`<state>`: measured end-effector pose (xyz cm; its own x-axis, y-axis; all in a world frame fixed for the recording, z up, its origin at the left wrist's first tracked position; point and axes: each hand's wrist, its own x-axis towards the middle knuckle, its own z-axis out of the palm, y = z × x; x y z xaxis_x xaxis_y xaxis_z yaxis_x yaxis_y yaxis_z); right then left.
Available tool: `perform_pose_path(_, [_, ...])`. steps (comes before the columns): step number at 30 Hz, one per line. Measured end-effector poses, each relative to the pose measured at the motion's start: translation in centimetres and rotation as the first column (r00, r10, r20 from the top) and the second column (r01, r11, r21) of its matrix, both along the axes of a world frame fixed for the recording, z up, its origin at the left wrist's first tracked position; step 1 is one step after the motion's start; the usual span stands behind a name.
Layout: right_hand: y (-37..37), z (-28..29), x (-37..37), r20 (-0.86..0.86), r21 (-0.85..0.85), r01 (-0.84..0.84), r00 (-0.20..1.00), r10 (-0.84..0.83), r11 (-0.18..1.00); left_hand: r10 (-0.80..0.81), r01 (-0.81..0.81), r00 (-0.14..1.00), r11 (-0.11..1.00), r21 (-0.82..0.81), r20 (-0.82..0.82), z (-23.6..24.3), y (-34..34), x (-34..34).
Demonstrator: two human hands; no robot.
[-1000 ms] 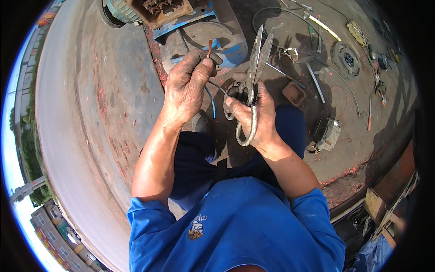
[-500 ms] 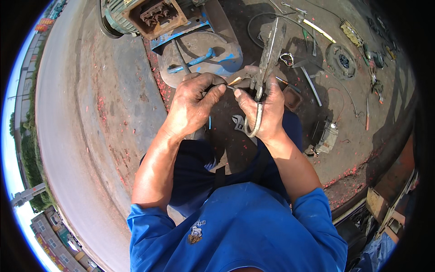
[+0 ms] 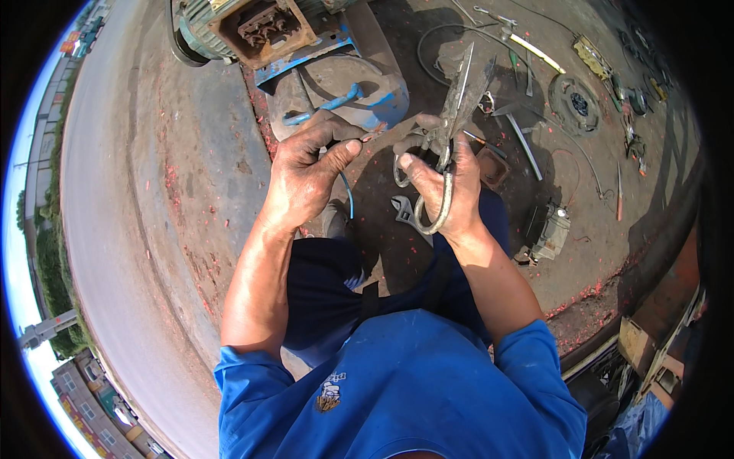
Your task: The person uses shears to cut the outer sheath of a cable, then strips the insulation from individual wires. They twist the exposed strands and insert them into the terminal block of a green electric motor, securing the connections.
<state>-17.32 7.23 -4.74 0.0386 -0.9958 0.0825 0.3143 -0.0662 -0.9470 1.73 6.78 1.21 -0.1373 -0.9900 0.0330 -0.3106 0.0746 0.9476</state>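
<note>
Thumb and forefinger of my left hand [image 3: 306, 172] pinch a thin blue wire [image 3: 349, 195]. Its tail hangs below the hand, and a reddish, copper-looking end pokes out past the fingertips. My right hand [image 3: 453, 187] is wrapped round the loop handles of large, worn scissors [image 3: 457, 99], whose blades point away from me and stand a little apart. A gap separates the scissors from the wire. Some right-hand fingers are hidden behind the handles.
An electric motor [image 3: 206, 30] with an open, rusty terminal box [image 3: 264, 34] stands on a blue-painted base [image 3: 386, 99] at the far left. An adjustable wrench [image 3: 404, 208] lies between my legs. Right are a hammer [image 3: 524, 141], a round metal part [image 3: 573, 103] and several scattered tools.
My left hand has drawn left, away from the scissors, and the wire's blue tail now shows below it. The scissor blades have spread further apart.
</note>
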Motion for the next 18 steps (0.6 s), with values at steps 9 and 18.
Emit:
perform_pose_path(9, [-0.1, -0.1, -1.2, -0.57, -0.044, -0.127, 0.818, 0.079, 0.991, 0.199, -0.172, 0.965, 0.972, 0.16, -0.171, 0.1, -0.2, 0.4])
perform_pose_path(18, [-0.6, -0.6, -2.6, -0.712, -0.348, -0.251, 0.698, -0.081, 0.903, 0.164, -0.154, 0.975, 0.985, -0.077, 0.147, -0.5, 0.0, -1.1])
